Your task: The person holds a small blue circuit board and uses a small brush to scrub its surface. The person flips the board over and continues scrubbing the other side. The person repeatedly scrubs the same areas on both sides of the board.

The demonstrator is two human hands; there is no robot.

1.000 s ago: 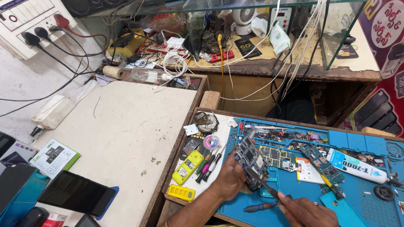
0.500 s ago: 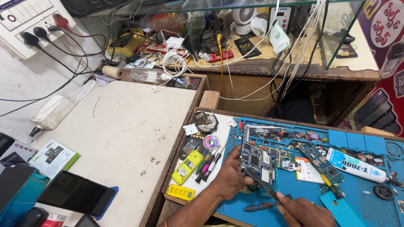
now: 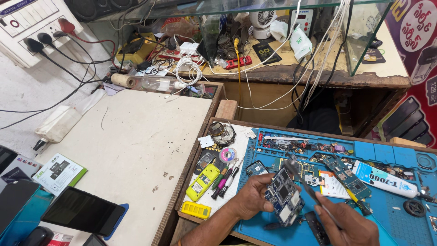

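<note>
A blue circuit board (image 3: pixel 284 197) from a phone sits low in the frame, right of centre, held tilted above a blue work mat (image 3: pixel 387 200). The left hand (image 3: pixel 251 198) grips it, fingers clamped on the board's left edge. The right hand (image 3: pixel 350 228), at the lower right edge of the frame, has its fingers pinched together on thin dark tweezers (image 3: pixel 314 196), whose tip reaches up to the top of the board. On the mat, to the right, lie a white glue tube (image 3: pixel 384 178) and a second green board (image 3: pixel 346 175). Left of the mat, on the wooden table (image 3: pixel 223 109), lie a yellow phone casing (image 3: pixel 203 182), a few small screwdrivers (image 3: pixel 226 178) and a yellow battery (image 3: pixel 195 210). At the lower left of the frame a dark phone (image 3: pixel 82 212) lies face up on a white surface (image 3: pixel 132 136).
</note>
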